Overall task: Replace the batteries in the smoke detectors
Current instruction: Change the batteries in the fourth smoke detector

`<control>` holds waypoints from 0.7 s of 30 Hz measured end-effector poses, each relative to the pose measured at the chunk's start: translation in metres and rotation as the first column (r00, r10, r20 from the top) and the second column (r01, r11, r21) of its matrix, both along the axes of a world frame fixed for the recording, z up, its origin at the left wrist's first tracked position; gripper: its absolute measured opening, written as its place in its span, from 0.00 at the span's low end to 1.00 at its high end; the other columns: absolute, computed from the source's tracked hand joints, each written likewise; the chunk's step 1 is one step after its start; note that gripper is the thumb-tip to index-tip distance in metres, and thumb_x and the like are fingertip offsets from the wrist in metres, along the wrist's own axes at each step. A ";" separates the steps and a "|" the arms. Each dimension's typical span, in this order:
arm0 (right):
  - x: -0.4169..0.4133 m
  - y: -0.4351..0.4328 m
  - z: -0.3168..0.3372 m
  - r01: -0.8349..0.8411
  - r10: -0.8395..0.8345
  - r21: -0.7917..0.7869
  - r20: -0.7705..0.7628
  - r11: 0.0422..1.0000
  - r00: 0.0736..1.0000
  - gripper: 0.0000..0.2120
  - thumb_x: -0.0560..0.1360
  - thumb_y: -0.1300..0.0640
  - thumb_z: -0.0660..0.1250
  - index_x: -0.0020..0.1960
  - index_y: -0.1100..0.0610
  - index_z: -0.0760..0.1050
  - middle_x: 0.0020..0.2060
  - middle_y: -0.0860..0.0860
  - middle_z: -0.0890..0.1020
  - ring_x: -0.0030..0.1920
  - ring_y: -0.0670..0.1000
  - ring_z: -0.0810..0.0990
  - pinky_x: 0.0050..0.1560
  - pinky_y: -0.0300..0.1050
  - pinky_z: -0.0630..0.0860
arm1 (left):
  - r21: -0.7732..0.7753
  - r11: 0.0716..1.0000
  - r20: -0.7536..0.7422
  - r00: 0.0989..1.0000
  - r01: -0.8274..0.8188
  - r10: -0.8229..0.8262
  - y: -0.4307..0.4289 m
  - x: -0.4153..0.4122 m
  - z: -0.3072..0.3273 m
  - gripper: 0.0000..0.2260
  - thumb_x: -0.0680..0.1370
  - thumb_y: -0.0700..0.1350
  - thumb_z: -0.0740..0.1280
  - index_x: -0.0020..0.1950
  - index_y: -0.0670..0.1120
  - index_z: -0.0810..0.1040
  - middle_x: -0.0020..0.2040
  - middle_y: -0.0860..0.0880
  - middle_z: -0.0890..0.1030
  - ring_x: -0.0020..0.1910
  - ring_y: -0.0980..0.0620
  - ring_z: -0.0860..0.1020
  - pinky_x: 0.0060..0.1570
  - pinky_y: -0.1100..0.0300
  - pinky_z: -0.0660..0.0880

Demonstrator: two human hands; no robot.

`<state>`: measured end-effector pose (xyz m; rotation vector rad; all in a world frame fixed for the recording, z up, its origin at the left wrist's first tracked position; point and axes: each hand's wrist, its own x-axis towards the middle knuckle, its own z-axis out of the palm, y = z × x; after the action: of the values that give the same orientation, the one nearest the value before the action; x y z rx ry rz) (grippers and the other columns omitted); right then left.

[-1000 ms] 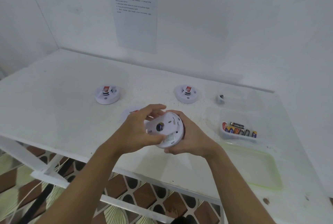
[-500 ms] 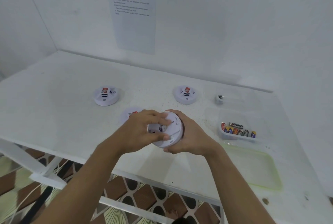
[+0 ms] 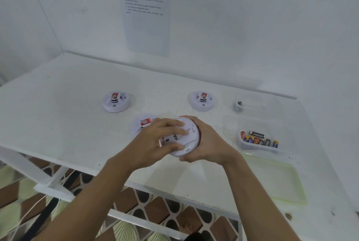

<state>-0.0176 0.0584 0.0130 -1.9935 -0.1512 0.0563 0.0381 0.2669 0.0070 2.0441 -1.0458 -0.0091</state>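
Note:
I hold a round white smoke detector [image 3: 189, 134] above the white table [image 3: 58, 104], its back side turned towards me. My right hand [image 3: 207, 141] cups it from the right, fingers curled round the rim. My left hand [image 3: 155, 141] lies over its back with the fingers stretched across and pressing on it. Behind my left hand a third detector [image 3: 142, 124] with a red label lies on the table, partly hidden. Two more detectors stand further back, one on the left [image 3: 116, 101] and one on the right [image 3: 202, 100].
A clear tub [image 3: 258, 139] with several batteries sits to the right. Behind it stands another clear tub with one small battery [image 3: 238, 105]. A pale green tray [image 3: 279, 184] lies at the front right edge. A printed sheet [image 3: 144, 11] hangs on the wall.
My left hand has slid further over the detector's back, its fingers now stretched flat across it. The black and yellow spot seen on the back earlier is now covered.

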 end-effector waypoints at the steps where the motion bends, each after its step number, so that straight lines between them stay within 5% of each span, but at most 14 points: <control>1: 0.000 0.000 0.001 0.001 -0.001 0.010 0.006 1.000 1.000 0.43 0.60 0.70 0.81 0.69 0.49 0.70 0.59 0.44 0.80 0.58 0.47 0.80 0.52 0.43 0.81 | -0.015 0.999 0.028 0.999 -0.046 0.046 0.001 0.001 0.001 0.19 0.71 0.60 0.70 0.61 0.59 0.79 0.60 0.61 0.75 0.62 0.59 0.73 0.56 0.72 0.68; 6: 0.003 0.003 0.007 0.009 -0.010 0.026 0.048 1.000 0.999 0.43 0.61 0.70 0.82 0.70 0.50 0.69 0.61 0.45 0.79 0.61 0.46 0.79 0.54 0.41 0.80 | -0.072 0.970 0.052 0.970 -0.232 0.236 0.010 0.002 -0.001 0.29 0.64 0.67 0.72 0.62 0.59 0.78 0.55 0.66 0.73 0.56 0.63 0.72 0.52 0.76 0.67; 11: 0.003 0.003 0.005 0.009 -0.011 0.038 0.042 0.999 0.999 0.43 0.61 0.71 0.81 0.69 0.50 0.70 0.60 0.44 0.79 0.61 0.46 0.79 0.54 0.41 0.79 | -0.058 0.979 -0.089 0.978 -0.195 0.189 0.017 0.003 -0.003 0.27 0.64 0.66 0.73 0.62 0.67 0.75 0.56 0.66 0.72 0.60 0.61 0.71 0.52 0.74 0.67; 17: 0.005 0.003 0.001 -0.007 0.005 0.044 0.037 0.999 0.999 0.43 0.60 0.70 0.82 0.69 0.49 0.70 0.61 0.46 0.80 0.62 0.48 0.79 0.57 0.46 0.80 | -0.071 0.993 -0.134 0.987 -0.097 0.087 0.018 0.004 -0.002 0.27 0.69 0.57 0.76 0.67 0.55 0.75 0.59 0.59 0.72 0.59 0.61 0.73 0.53 0.70 0.74; 21: 0.007 0.001 0.000 -0.040 0.039 0.028 0.008 0.999 0.999 0.44 0.58 0.66 0.82 0.70 0.49 0.70 0.60 0.46 0.79 0.61 0.49 0.79 0.58 0.48 0.80 | -0.047 0.998 -0.158 0.987 -0.039 0.031 0.019 0.004 -0.006 0.27 0.72 0.58 0.73 0.70 0.56 0.72 0.60 0.64 0.68 0.62 0.62 0.71 0.55 0.69 0.75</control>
<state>-0.0105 0.0593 0.0134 -1.9630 -0.1954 0.0714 0.0425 0.2863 0.0015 1.9811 -0.9036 -0.1230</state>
